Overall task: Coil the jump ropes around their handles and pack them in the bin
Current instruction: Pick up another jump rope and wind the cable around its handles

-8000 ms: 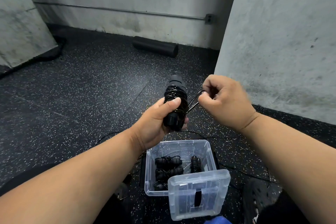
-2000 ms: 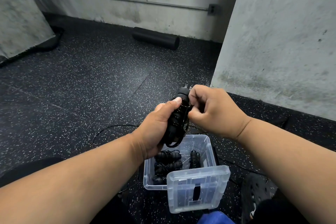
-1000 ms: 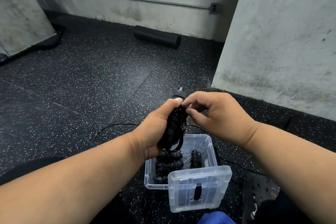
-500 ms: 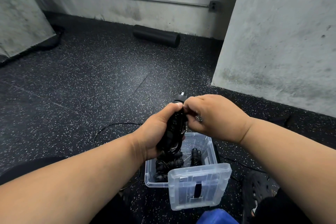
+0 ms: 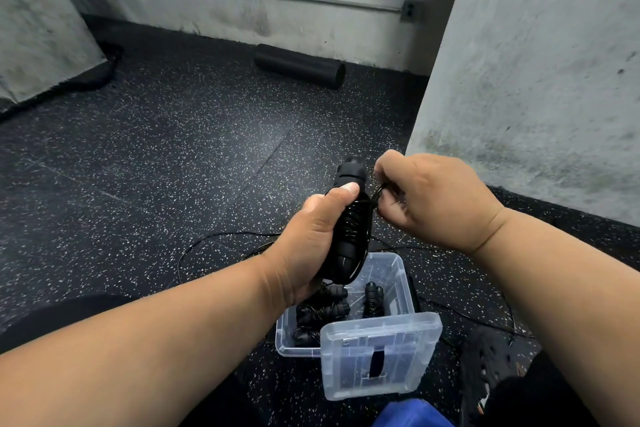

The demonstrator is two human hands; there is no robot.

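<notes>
The left hand holds the black handles tight, above the bin. The right hand pinches the rope end beside them. Next, I think, tuck it in and drop the bundle. Half a second ago, the hands touched; now they are apart.

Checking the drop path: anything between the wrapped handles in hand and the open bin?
Nothing visible blocks it. The left hand holds the coiled jump rope directly above the clear bin; the lid leans at its near side, the opening uncovered. The right hand pinches the rope end.
</notes>
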